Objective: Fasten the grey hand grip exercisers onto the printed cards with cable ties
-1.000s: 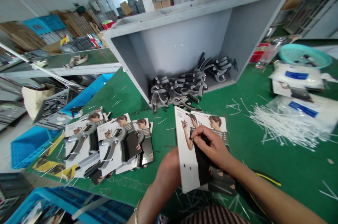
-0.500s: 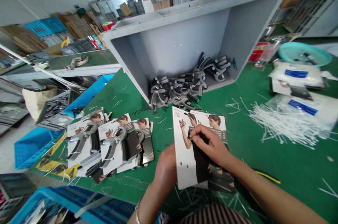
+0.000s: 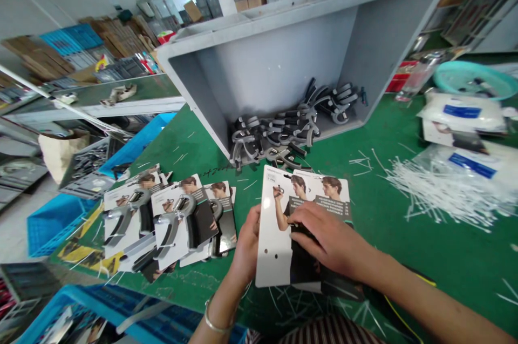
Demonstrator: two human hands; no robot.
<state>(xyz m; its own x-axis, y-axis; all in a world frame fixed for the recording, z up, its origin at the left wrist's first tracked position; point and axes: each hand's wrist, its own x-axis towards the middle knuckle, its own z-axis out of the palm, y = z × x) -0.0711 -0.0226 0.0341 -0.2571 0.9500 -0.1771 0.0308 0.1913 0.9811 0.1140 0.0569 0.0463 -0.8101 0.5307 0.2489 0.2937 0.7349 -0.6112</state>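
Observation:
My left hand holds a printed backing card at its left edge, with most fingers hidden behind it. The card is white and black, shows a person using a hand grip, and has two small punched holes low down. A second similar card lies partly under it to the right. My right hand rests on the card's front, fingers bent, thumb apart from them, and nothing visible between. To the left lie several cards with grey-and-black hand grips on them.
A grey bin tipped on its side holds several loose hand grips. White cable ties are heaped at right beside plastic bags and a turquoise basin. Yellow-and-black handled tool lies near my right forearm. Blue crate stands lower left.
My right hand has loosened from a pinch over the card, its thumb and fingers now apart. The card has shifted slightly left, and more of my left hand shows at its edge.

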